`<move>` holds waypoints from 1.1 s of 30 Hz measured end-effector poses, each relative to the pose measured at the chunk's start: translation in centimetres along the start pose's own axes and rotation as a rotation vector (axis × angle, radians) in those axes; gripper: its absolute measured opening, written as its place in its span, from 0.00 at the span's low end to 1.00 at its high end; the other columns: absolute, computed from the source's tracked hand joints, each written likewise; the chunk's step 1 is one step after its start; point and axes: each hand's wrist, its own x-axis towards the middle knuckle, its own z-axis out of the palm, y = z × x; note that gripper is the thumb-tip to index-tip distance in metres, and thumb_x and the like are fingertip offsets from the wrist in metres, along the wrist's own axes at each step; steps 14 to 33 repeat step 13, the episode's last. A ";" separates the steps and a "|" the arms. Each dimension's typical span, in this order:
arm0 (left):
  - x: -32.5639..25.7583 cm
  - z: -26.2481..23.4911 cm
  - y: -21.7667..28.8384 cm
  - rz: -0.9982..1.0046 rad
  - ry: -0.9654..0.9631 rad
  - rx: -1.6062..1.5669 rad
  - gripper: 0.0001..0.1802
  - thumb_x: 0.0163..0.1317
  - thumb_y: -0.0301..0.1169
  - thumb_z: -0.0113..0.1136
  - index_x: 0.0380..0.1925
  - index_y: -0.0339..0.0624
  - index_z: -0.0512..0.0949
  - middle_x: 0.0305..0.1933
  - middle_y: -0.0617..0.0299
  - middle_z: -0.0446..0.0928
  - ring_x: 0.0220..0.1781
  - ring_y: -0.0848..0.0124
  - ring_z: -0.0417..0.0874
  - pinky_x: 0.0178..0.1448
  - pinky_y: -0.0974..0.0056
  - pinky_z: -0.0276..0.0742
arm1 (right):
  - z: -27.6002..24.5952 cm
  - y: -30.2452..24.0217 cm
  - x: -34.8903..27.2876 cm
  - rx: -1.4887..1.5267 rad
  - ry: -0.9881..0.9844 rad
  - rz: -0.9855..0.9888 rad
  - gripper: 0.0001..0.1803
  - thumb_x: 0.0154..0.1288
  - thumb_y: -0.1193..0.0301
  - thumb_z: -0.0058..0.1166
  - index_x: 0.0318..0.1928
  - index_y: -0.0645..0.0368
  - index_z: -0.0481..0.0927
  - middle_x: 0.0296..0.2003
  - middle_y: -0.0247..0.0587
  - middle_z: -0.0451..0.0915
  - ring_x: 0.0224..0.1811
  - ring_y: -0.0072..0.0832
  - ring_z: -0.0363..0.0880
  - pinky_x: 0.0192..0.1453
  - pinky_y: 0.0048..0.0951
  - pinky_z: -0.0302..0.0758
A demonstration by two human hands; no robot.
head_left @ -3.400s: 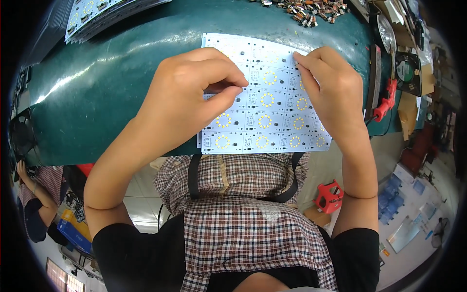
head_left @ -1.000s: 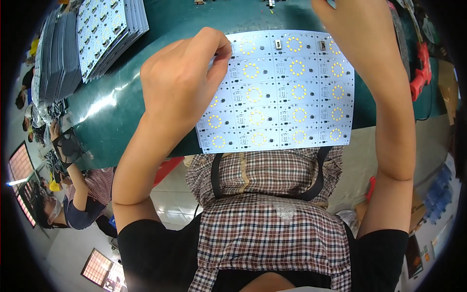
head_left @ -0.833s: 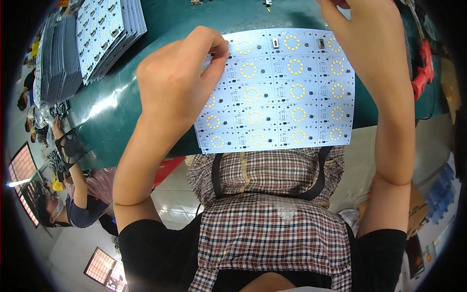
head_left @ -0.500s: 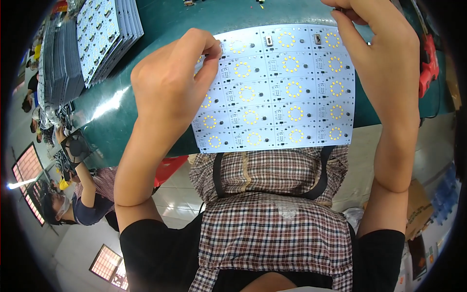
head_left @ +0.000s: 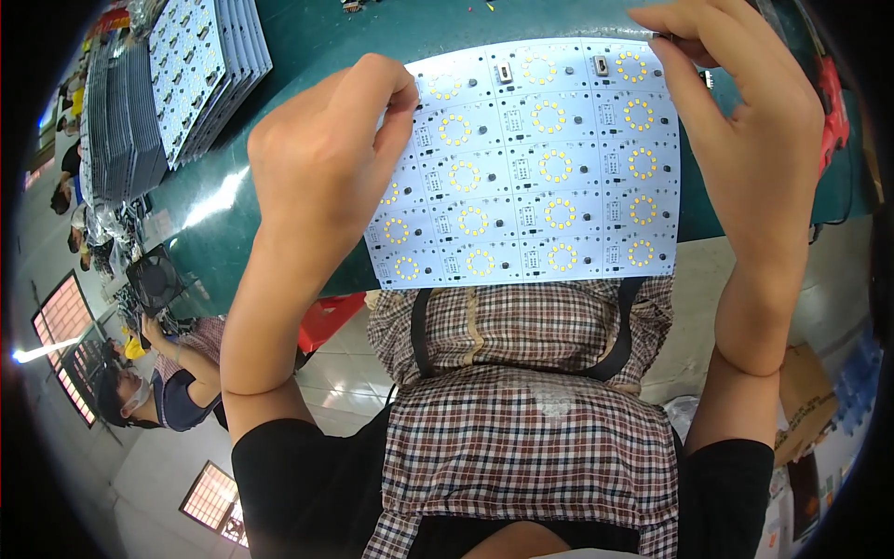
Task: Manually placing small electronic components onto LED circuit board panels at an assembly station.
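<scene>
A white circuit board panel point(head_left: 521, 200) lies in front of me, its near edge jutting past the table edge. It bears rows of yellow LED rings and small black parts. Two small slide switches, one point(head_left: 505, 73) and another point(head_left: 601, 66), stand along its far row. My left hand point(head_left: 321, 140) is over the panel's far left corner, fingertips pinched together; what they hold, if anything, is hidden. By the far right corner is my right hand point(head_left: 745, 102), thumb and fingers closed around something tiny and dark. A small pinned part point(head_left: 710, 79) shows on the table beside that hand.
Stacks of similar panels point(head_left: 121, 130) stand at the far left of the green table point(head_left: 307, 47). A red tool-like object point(head_left: 832, 112) is at the right edge. A black fan point(head_left: 154, 279) and a co-worker point(head_left: 182, 377) are at the left. Loose small parts point(head_left: 352, 5) lie at the far edge.
My right hand has shifted slightly right and nearer, and the small pinned part beside it now shows. The panel sits slightly farther left in view. My left hand stays nearly still.
</scene>
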 end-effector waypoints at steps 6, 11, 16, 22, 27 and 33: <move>0.1 -0.6 -0.8 0.097 -0.044 0.041 0.10 0.52 0.24 0.69 0.33 0.48 0.79 0.25 0.65 0.80 0.25 0.64 0.82 0.27 0.60 0.73 | 0.7 3.3 -1.9 0.147 -0.026 -0.037 0.10 0.65 0.83 0.62 0.47 0.67 0.86 0.40 0.40 0.86 0.39 0.22 0.83 0.46 0.23 0.80; -0.7 -0.6 -0.8 0.091 -0.029 0.137 0.10 0.51 0.26 0.66 0.35 0.49 0.80 0.24 0.64 0.80 0.26 0.65 0.82 0.28 0.61 0.74 | 0.4 3.0 -2.1 0.223 -0.006 0.068 0.10 0.67 0.85 0.60 0.48 0.67 0.86 0.41 0.39 0.85 0.42 0.23 0.84 0.49 0.22 0.80; -0.8 -0.9 -0.3 0.055 -0.041 0.120 0.08 0.58 0.25 0.73 0.36 0.47 0.85 0.29 0.60 0.85 0.28 0.65 0.86 0.32 0.63 0.78 | 0.0 2.9 -2.1 0.206 -0.029 0.083 0.12 0.69 0.86 0.58 0.50 0.66 0.87 0.42 0.39 0.85 0.43 0.23 0.84 0.50 0.21 0.80; -0.8 -0.9 -0.3 0.055 -0.041 0.120 0.08 0.58 0.25 0.73 0.36 0.47 0.85 0.29 0.60 0.85 0.28 0.65 0.86 0.32 0.63 0.78 | 0.0 2.9 -2.1 0.206 -0.029 0.083 0.12 0.69 0.86 0.58 0.50 0.66 0.87 0.42 0.39 0.85 0.43 0.23 0.84 0.50 0.21 0.80; -0.8 -0.9 -0.3 0.055 -0.041 0.120 0.08 0.58 0.25 0.73 0.36 0.47 0.85 0.29 0.60 0.85 0.28 0.65 0.86 0.32 0.63 0.78 | 0.0 2.9 -2.1 0.206 -0.029 0.083 0.12 0.69 0.86 0.58 0.50 0.66 0.87 0.42 0.39 0.85 0.43 0.23 0.84 0.50 0.21 0.80; -0.8 -0.9 -0.3 0.055 -0.041 0.120 0.08 0.58 0.25 0.73 0.36 0.47 0.85 0.29 0.60 0.85 0.28 0.65 0.86 0.32 0.63 0.78 | 0.0 2.9 -2.1 0.206 -0.029 0.083 0.12 0.69 0.86 0.58 0.50 0.66 0.87 0.42 0.39 0.85 0.43 0.23 0.84 0.50 0.21 0.80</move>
